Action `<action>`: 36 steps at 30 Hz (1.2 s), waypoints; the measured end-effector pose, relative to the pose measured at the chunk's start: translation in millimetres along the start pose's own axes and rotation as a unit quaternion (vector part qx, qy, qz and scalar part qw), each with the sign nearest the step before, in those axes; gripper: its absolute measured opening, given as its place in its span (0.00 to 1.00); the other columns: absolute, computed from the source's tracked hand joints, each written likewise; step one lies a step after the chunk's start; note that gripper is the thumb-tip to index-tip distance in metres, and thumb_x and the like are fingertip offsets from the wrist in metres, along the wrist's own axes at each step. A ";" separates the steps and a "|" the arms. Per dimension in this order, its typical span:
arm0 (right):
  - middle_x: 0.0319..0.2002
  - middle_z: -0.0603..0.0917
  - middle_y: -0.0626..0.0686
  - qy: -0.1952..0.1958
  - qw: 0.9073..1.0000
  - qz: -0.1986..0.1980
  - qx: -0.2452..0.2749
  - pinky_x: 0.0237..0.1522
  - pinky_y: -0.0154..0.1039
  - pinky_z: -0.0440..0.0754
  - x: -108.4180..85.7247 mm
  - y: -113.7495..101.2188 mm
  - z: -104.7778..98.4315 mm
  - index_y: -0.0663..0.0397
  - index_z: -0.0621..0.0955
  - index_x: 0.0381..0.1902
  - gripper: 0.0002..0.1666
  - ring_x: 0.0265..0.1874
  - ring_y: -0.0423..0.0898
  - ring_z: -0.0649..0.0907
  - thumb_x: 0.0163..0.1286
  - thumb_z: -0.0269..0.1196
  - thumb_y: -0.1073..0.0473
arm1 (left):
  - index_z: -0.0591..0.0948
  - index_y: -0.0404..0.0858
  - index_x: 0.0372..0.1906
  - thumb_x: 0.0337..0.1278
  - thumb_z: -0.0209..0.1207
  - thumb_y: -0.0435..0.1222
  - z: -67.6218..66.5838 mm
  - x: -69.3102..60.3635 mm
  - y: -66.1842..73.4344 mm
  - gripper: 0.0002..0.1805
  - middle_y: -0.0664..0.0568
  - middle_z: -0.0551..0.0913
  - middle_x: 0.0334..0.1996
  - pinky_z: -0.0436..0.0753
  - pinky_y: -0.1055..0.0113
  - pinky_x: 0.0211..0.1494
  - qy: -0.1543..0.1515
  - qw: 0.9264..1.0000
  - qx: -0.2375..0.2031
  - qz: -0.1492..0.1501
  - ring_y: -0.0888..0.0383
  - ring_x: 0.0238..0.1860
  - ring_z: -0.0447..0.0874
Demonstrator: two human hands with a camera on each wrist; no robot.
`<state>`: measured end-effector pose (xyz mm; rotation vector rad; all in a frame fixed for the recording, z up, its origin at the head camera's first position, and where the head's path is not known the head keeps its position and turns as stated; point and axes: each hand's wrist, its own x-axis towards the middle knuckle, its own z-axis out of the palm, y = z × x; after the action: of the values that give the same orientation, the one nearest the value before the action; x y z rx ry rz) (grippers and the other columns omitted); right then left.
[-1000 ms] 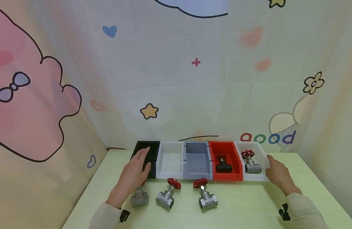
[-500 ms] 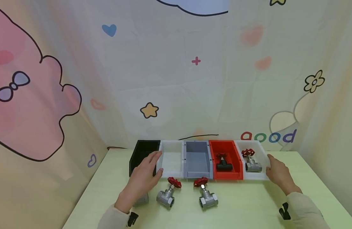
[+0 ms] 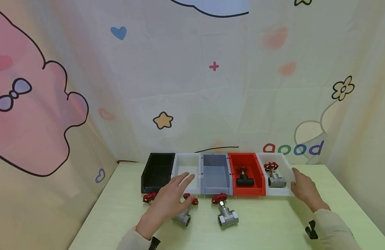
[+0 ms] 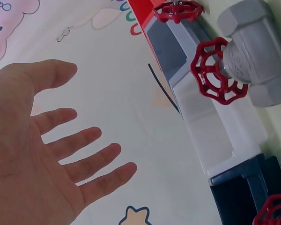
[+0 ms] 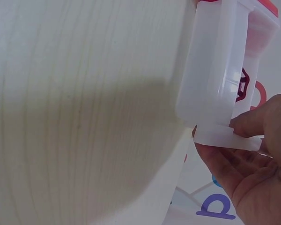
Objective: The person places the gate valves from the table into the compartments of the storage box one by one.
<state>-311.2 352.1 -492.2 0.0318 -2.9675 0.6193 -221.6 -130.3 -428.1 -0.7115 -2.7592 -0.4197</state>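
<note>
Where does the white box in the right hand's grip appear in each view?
Head: the white box is the rightmost of five.
Left wrist: not in this picture.
Right wrist: upper right, held by the right hand.
Shared landmark: the red box, its neighbour; at the top in both wrist views.

1. I see a pale table (image 3: 258,222) before a printed backdrop (image 3: 180,66).
2. At left, a pink figure (image 3: 26,128) wears a bow (image 3: 13,94).
3. Further in: blue heart (image 3: 119,33), red cross (image 3: 214,66), orange star (image 3: 163,121).
4. At right, a flower (image 3: 343,89) above partly hidden letters (image 3: 295,151), probably "good".
</note>
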 end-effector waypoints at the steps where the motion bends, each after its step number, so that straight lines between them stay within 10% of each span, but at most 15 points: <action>1: 0.57 0.70 0.82 0.000 1.000 0.000 -0.001 0.49 0.70 0.75 -0.2 -0.2 -0.1 0.80 0.58 0.68 0.36 0.52 0.78 0.75 0.65 0.56 0.69 | 0.64 0.52 0.74 0.62 0.58 0.50 0.8 0.0 1.4 0.36 0.52 0.67 0.72 0.82 0.54 0.55 -0.007 1.000 0.005 0.003 0.50 0.69 0.69; 8: 0.58 0.70 0.82 -0.001 1.000 -0.001 -0.002 0.48 0.70 0.76 -0.7 -1.1 0.2 0.79 0.58 0.68 0.36 0.52 0.78 0.75 0.65 0.56 0.69 | 0.64 0.52 0.74 0.62 0.58 0.54 4.5 1.1 13.5 0.37 0.51 0.64 0.74 0.68 0.46 0.71 -0.038 0.999 0.026 0.023 0.46 0.73 0.64; 27: 0.59 0.68 0.82 -0.009 1.000 0.004 -0.002 0.49 0.70 0.76 0.6 -0.4 -1.0 0.79 0.56 0.69 0.37 0.53 0.78 0.74 0.66 0.56 0.69 | 0.64 0.56 0.74 0.63 0.55 0.58 24.6 1.2 45.4 0.35 0.55 0.64 0.74 0.71 0.46 0.68 -0.068 0.994 0.058 0.069 0.47 0.73 0.63; 36: 0.58 0.69 0.82 -0.004 1.000 0.000 0.000 0.49 0.70 0.75 0.4 1.3 1.1 0.79 0.57 0.68 0.37 0.53 0.78 0.75 0.65 0.56 0.69 | 0.61 0.56 0.75 0.64 0.56 0.55 40.7 4.6 56.1 0.36 0.56 0.65 0.74 0.75 0.48 0.65 -0.107 0.992 0.003 0.065 0.50 0.72 0.65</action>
<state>-311.7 352.9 -493.7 0.0332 -2.9761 0.6205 -204.5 -67.5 -452.4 -0.9821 -2.8868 -0.3236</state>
